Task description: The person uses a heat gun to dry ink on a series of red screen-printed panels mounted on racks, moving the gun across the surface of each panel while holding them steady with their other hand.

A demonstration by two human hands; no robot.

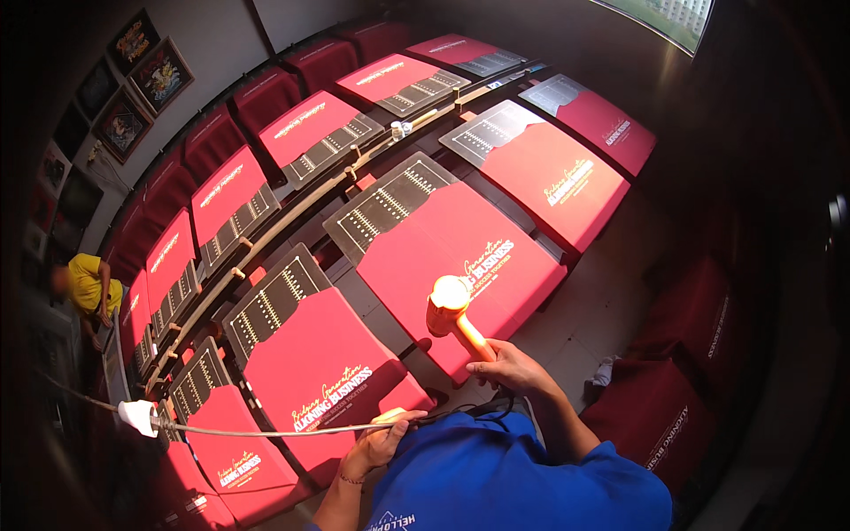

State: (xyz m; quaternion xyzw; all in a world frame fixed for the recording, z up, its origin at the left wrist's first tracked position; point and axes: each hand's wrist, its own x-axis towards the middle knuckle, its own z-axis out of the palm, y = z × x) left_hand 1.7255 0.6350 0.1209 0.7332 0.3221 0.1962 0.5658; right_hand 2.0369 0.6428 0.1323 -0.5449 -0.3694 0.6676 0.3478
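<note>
My right hand (509, 367) is wrapped around the handle of an orange heat gun (447, 310). Its wide round end glares bright white in the sunlight. The tool hangs over a red printed T-shirt (425, 257) lying flat on a dark board. Lower and to the left, my left hand (385, 442) closes on a grey cable (283, 434). That cable runs left to a white connector-like piece (137, 418) above the near boards. Part of a dark cord shows below my right hand, against my blue shirt.
Rows of red shirts on dark boards line both sides of a long rail (292, 208). More dark red shirts (646, 425) hang at the right. A person in yellow (93, 288) stands at the far left. Framed pictures (159, 75) hang on the wall.
</note>
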